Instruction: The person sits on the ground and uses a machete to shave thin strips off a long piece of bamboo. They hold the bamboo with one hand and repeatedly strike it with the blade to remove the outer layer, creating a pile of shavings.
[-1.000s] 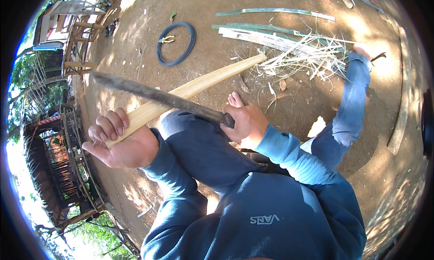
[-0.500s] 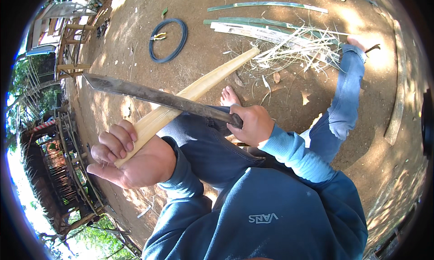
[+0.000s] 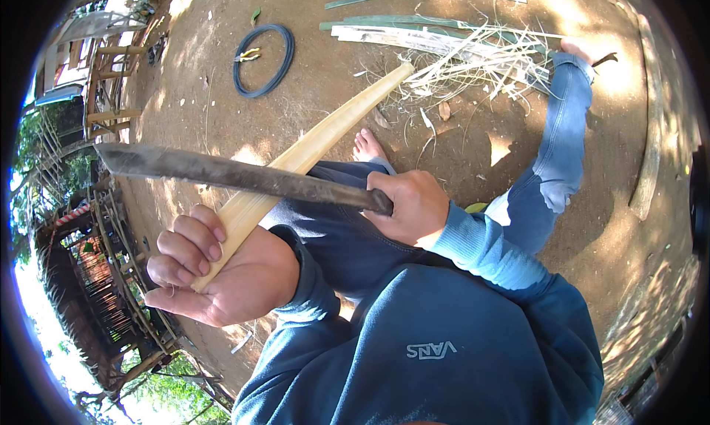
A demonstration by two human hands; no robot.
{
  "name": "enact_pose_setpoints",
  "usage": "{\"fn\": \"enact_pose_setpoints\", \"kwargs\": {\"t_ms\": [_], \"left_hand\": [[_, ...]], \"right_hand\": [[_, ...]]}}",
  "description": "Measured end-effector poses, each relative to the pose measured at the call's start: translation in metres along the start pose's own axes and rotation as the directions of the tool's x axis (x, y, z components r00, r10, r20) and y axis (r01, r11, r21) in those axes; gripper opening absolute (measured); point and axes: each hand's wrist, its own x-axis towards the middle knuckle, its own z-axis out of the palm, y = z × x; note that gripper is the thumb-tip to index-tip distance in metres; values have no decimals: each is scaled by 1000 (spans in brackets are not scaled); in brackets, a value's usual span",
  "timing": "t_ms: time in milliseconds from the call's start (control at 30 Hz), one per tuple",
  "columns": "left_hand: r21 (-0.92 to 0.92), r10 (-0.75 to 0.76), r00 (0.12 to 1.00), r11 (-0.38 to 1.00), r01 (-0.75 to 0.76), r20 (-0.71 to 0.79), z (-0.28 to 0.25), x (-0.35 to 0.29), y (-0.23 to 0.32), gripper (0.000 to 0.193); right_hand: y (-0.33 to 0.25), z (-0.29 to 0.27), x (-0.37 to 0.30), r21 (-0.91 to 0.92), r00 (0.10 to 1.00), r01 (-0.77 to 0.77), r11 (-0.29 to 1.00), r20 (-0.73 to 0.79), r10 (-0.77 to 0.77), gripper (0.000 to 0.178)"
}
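A pale bamboo strip [image 3: 314, 150] slants from my left palm up and away to the right, over my thigh. My left hand [image 3: 214, 270] is palm up with its fingers curled round the strip's near end. Across the strip lies a long dark machete [image 3: 222, 173], its blade pointing left and crossing above my left fingers. My right hand [image 3: 410, 207] is closed round the machete's handle, near my lap. Whether the edge bites into the bamboo I cannot tell.
Thin bamboo shavings [image 3: 492, 62] lie heaped on the dirt ground beside green bamboo strips [image 3: 403, 22]. A coil of dark hose or cable [image 3: 244, 85] rests at the far left. My bare foot [image 3: 368, 145] is below the strip. A thatched hut [image 3: 81, 292] stands left.
The machete has slid left and slightly down along the strip, its tip now farther left. My right hand has shifted a little left. My left hand keeps its hold on the strip.
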Motion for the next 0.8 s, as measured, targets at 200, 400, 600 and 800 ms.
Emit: {"fn": "enact_pose_setpoints", "kwargs": {"t_ms": [200,400,600,800], "left_hand": [[45,32,999,998,-33,26,1,-3,2,39],[52,24,1000,998,-23,-21,6,-2,1,38],[33,23,999,999,-24,38,3,-6,1,37],[59,38,998,997,-41,56,3,-6,2,36]], "right_hand": [[24,1,-2,11,998,-28,1000,-64,28,18],[40,-2,5,-14,993,-112,994,-46,112,17],[25,-7,-3,-36,999,-40,999,12,41,20],[47,-2,-2,-43,991,-120,992,-61,117,19]]}}
